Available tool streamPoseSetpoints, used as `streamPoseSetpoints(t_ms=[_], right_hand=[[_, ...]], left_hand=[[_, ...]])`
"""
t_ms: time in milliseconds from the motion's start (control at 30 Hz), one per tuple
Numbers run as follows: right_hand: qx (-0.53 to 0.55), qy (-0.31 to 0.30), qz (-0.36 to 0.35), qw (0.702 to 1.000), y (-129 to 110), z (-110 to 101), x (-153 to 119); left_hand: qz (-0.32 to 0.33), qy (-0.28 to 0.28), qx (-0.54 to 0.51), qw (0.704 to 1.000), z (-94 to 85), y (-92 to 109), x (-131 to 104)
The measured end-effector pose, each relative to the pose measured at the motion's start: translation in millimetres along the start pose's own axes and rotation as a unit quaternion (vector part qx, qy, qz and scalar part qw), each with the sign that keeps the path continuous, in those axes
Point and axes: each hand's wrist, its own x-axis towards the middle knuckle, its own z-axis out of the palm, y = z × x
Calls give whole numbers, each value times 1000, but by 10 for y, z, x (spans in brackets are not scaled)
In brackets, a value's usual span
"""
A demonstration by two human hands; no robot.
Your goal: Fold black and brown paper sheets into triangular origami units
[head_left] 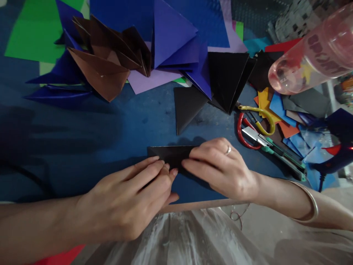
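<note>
A small folded piece of black paper [174,152] lies on the blue tabletop [132,121] near its front edge, its long straight side facing away from me. My left hand [138,198] has its fingers bunched together and pressed on the left part of this paper. On the right part, my right hand [220,169] pinches the paper, with a ring on one finger. Just beyond the hands rests a dark folded paper triangle [189,106], and behind it stand larger black folded papers [227,77].
Blue [176,40] and brown folded papers [102,73] stand at the back left. Scissors [255,125] and a box cutter [275,152] lie at right, near paper scraps [292,110]. A pink bottle [311,51] is at the upper right, a glue gun [336,158] at the right edge.
</note>
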Motion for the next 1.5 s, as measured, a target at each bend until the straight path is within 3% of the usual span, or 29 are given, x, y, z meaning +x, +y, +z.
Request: streamPoseSetpoints(t_ms=[100,300,1033,1500], right_hand=[[1,-5,-93,996,23,-8,-25],[-46,-36,-149,987,-21,-30,-39],[-28,-54,-155,986,-2,-57,-110],[4,20,-139,990,-70,19,-111]], left_hand=[[-3,2,8,1000,-7,5,1],[12,0,10,1000,16,-13,-18],[18,7,-4,1000,-18,-14,-5],[11,2,-4,1000,15,17,-98]])
